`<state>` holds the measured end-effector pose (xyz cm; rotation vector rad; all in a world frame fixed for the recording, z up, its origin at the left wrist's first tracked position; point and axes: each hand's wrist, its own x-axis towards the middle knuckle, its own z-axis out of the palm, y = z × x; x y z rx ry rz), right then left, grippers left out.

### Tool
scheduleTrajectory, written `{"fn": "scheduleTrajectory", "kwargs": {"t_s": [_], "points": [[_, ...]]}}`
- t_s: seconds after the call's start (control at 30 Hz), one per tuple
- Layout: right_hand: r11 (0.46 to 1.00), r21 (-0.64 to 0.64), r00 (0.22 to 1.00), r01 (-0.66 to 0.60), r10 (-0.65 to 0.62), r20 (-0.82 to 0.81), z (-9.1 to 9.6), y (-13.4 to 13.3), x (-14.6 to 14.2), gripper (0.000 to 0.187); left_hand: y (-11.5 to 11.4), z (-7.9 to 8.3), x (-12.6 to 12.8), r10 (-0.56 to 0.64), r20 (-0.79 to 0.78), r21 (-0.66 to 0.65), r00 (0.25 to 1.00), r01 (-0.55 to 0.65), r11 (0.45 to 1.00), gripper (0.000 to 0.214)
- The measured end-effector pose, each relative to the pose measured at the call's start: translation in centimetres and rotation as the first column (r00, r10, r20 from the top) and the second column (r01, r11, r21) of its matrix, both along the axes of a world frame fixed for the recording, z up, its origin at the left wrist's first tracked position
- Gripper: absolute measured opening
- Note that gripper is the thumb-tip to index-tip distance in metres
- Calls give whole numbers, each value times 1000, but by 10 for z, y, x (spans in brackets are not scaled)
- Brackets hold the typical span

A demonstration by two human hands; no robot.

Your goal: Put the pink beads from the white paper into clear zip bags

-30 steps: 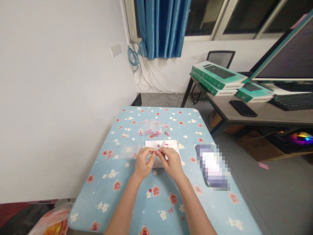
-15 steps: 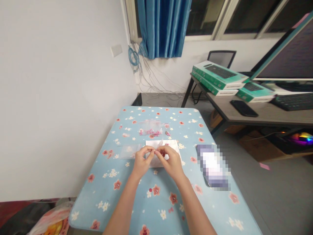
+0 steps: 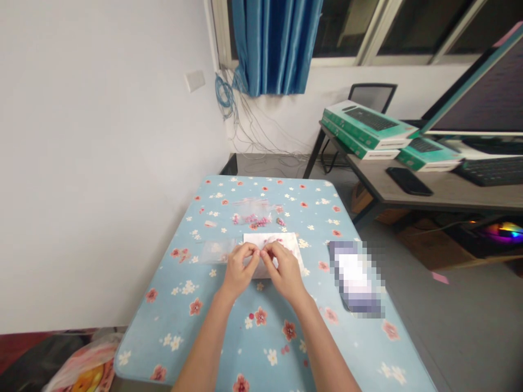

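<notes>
Right now, the left hand (image 3: 241, 272) and right hand (image 3: 285, 272) meet fingertip to fingertip, nearly closed, above a white paper sheet (image 3: 281, 239); what they pinch is too small to tell. Pink beads (image 3: 251, 220) lie in a clear plastic bag (image 3: 251, 207), farther off on the blue floral tablecloth (image 3: 163, 326).

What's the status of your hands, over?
Left hand, right hand: fingertips together over white paper, held item too small to tell. Clear bag beside left hand.
</notes>
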<state>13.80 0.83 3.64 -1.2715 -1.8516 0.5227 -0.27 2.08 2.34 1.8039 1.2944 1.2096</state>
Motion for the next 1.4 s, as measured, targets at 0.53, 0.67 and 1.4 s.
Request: {"fn": "scheduleTrajectory", "kwargs": {"t_s": [0.53, 0.67, 1.4], "points": [[998, 63, 982, 14, -2, -190, -1, 2, 2, 13, 7, 0, -1, -57, 517, -272, 854, 228, 935, 26], [995, 104, 985, 7, 11, -174, -2, 2, 2, 13, 8, -3, -3, -42, 500, -283, 865, 209, 936, 24], [1000, 0, 966, -16, 16, -259, 0, 2, 4, 17, 10, -7, -5, -84, 356, -224, 930, 173, 959, 23]]}}
